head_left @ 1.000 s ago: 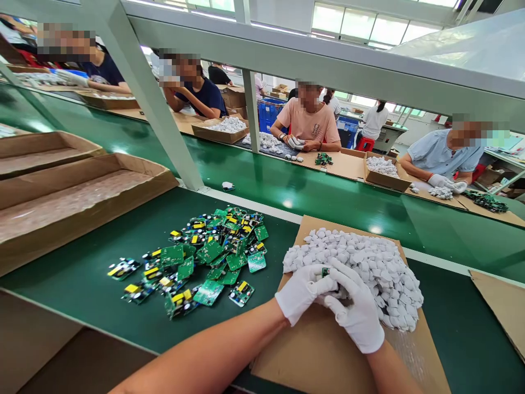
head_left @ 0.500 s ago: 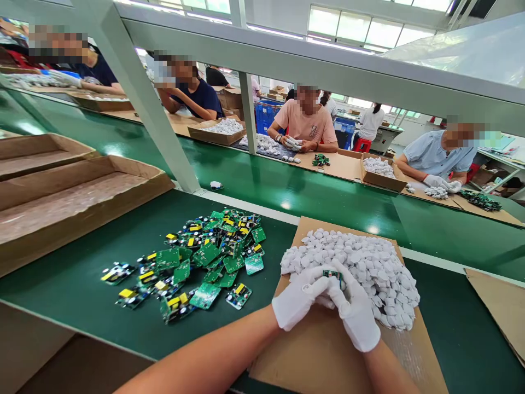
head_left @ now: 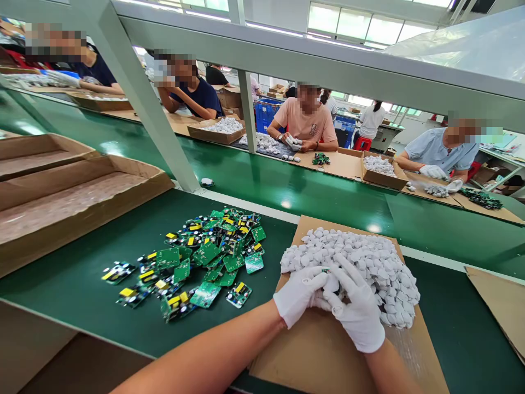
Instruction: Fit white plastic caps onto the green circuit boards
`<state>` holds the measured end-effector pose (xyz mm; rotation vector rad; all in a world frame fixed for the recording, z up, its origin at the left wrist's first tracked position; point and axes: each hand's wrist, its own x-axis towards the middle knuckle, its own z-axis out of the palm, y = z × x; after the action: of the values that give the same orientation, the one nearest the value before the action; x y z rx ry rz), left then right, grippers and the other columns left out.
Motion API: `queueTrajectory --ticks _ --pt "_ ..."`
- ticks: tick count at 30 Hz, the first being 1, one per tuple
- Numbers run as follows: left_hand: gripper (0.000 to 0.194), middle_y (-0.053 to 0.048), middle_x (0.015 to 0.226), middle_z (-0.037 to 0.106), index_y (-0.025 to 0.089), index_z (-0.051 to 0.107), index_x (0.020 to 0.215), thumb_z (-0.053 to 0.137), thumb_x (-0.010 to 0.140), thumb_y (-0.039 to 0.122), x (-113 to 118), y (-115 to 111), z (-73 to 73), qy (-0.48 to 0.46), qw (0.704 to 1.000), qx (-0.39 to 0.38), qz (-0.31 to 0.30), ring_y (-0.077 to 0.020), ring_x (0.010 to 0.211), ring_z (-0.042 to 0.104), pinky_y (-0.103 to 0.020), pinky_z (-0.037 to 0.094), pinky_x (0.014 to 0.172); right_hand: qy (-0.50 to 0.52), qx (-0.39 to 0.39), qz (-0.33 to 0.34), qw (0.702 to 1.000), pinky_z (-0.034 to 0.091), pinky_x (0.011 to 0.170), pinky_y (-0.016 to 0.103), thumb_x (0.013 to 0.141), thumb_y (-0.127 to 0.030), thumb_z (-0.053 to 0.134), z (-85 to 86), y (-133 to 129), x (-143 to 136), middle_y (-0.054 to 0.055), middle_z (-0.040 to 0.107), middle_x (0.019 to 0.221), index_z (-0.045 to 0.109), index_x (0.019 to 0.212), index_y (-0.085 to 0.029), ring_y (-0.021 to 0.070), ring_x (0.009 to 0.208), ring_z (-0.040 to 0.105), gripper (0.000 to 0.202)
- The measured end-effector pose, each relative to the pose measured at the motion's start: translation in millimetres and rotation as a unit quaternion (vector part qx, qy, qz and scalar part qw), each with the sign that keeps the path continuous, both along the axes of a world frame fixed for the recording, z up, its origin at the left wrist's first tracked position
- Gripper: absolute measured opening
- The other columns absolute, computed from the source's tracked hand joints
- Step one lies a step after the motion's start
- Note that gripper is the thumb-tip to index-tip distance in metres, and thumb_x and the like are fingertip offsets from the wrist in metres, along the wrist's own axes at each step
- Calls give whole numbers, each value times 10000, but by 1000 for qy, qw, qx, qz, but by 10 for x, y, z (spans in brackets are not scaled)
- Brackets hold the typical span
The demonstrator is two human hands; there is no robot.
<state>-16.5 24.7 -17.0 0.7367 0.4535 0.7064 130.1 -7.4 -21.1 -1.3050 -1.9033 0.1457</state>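
My left hand (head_left: 301, 290), in a white glove, is closed around a small circuit board (head_left: 325, 270). Only a green sliver of that board shows between the fingers, with white material by it. From the other side my right hand (head_left: 356, 303), also gloved, bends over the same piece, its thumb and fingers pressing on it; the fingertips partly hide the contact. Just beyond both hands lies a big heap of white-wrapped pieces (head_left: 348, 246) on a cardboard sheet (head_left: 311, 355). Left of my hands, a pile of bare circuit boards (head_left: 205, 254) with yellow and black components rests on the green bench.
Cardboard trays (head_left: 86, 205) stand at the left. A grey frame post (head_left: 151, 104) and crossbar rise above the bench. Another cardboard piece (head_left: 500, 312) lies at the right. Beyond the green conveyor belt (head_left: 262, 180), several people sit at work, with similar heaps and boxes.
My right hand's fingers have moved over the board, which now shows far less green, with white material at it. A small white-wrapped piece on the belt has shifted slightly left.
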Motion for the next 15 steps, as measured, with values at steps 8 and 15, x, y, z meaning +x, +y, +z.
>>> queueTrajectory --ticks 8,15 --pt "322 -3 685 552 136 538 821 657 716 416 -3 -4 -25 29 999 16 6 -98 570 577 -231 473 566 34 3 65 997 506 893 407 791 -182 548 71 33 -17 76 543 1257 635 1097 -254 253 1104 549 327" --pt "374 -41 759 586 130 557 847 662 695 455 -10 10 -2 84 995 44 33 -104 604 569 -240 479 578 143 -89 21 985 474 945 389 793 -283 604 -57 35 -13 90 583 1210 484 1285 -214 254 1127 536 511"
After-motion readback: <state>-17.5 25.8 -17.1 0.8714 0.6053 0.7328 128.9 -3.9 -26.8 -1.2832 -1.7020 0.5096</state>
